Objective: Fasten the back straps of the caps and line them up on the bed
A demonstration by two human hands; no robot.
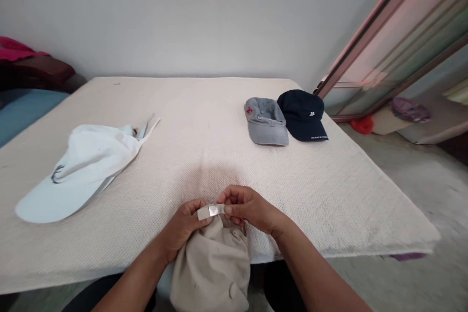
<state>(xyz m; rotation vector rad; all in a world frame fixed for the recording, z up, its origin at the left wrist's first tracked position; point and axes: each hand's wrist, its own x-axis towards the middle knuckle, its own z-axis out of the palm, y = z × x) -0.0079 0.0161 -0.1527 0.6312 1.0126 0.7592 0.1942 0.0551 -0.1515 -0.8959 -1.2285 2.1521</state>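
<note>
A beige cap [214,270] hangs at the table's front edge, its strap and metal buckle uppermost. My left hand [186,226] is closed on the strap's left part, thumb on top. Fingers of my right hand [244,207] pinch the strap just right of the buckle. On the table's left side lies a white cap [93,151], brim toward the front left, its loose strap pointing up and right. A grey cap [265,119] and a dark navy cap [302,112] sit side by side at the back right, brims toward me.
The table [204,126] has a cream textured cover and stands against a pale wall. At the far left are a blue surface [32,102] and a pink cloth [18,48]. Beyond the right edge are a framed glass panel [395,44] and a red bag [361,125] on the floor.
</note>
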